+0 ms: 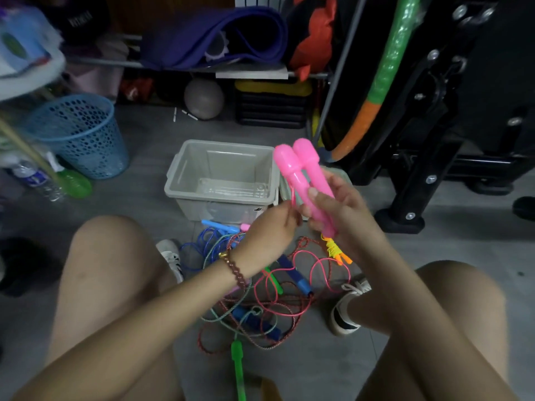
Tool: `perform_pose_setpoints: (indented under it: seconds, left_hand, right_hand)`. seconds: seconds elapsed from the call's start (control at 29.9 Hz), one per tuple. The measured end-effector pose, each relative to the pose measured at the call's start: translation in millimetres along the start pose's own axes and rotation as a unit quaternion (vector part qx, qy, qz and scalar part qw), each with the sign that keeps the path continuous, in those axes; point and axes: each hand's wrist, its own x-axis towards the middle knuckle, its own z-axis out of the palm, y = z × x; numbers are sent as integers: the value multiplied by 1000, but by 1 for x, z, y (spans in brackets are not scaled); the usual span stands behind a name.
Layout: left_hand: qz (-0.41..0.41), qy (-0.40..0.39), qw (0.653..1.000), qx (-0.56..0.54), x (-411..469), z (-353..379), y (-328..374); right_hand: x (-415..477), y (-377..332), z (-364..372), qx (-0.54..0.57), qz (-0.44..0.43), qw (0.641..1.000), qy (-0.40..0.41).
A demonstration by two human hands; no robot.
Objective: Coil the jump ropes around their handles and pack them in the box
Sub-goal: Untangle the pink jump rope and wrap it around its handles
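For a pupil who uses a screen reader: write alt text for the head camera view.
A seated person's right hand grips two pink handles together while the left hand pinches the pink rope. An empty grey box and tangled ropes lie on the floor below.

Floor: I see a grey tiled floor (150, 140).
Middle: open pale grey plastic box (173, 169), upright.
Near side of the box: loose tangle of coloured jump ropes (260, 302), just beside its wall.
Left edge: upright blue perforated plastic basket (84, 140); clear plastic water bottle (37, 180) lying nearby.
Far edge: grey ball (204, 98).
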Motion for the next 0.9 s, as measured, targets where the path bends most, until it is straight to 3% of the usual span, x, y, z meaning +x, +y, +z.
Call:
perform_pose_setpoints:
  seconds: [0.07,0.13,0.33,0.5,0.67,0.8,0.9]
  left_hand:
    - [23,-11,974,227,-6,-8,9]
    - [68,13,936,346,-10,-17,15]
    - [125,19,871,475,-15,-39,25]
    - [248,130,851,444,-13,-64,19]
    - [331,89,850,401,-16,-69,15]
    - [308,28,880,360,-11,-81,11]
    - [267,9,903,337,-9,-89,9]
  right_hand:
    - [8,5,-7,-244,-61,964,85]
    - [13,11,-9,-401,-112,904,94]
    - [10,13,-9,-586,-161,791,63]
    - [12,11,-12,-621,-133,772,24]
    - [9,16,-13,-622,-118,770,-85]
    - [6,21,-12,-621,-98,756,-179]
    - [3,29,-10,-619,-94,759,-180]
